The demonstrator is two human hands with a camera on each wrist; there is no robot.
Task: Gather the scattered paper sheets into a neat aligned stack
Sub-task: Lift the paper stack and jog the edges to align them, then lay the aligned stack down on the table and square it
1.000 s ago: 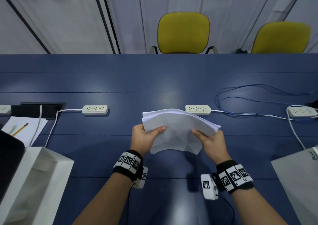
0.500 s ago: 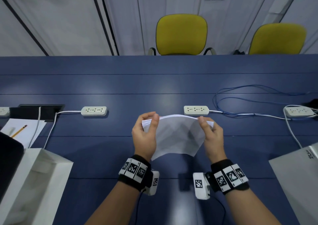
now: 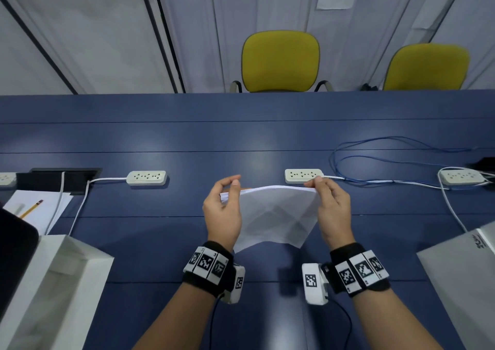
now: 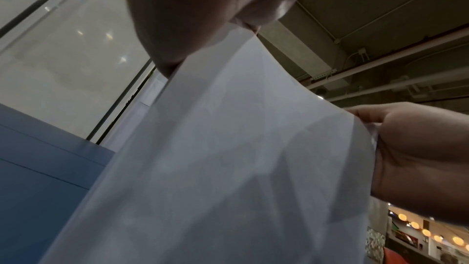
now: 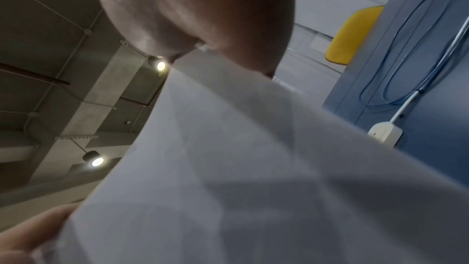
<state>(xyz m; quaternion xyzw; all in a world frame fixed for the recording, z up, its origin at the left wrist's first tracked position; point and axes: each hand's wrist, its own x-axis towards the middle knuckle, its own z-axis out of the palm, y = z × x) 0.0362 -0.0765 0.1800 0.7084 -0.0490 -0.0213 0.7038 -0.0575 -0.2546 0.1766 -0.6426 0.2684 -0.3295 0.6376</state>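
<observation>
Already the gathering looks done: the left hand (image 3: 223, 215) pinches one upper corner of the paper sheets (image 3: 276, 215) between thumb and fingers, and the right hand (image 3: 332, 210) pinches the other, so the bundle hangs upright in the air above the blue table (image 3: 241, 130), near its middle. Through the front sheet I can see skewed edges, so squaring and laying it flat seem left.

no legible text, partial dark lettering on grey object (image 3: 471, 266) at right edge, unreadable
</observation>
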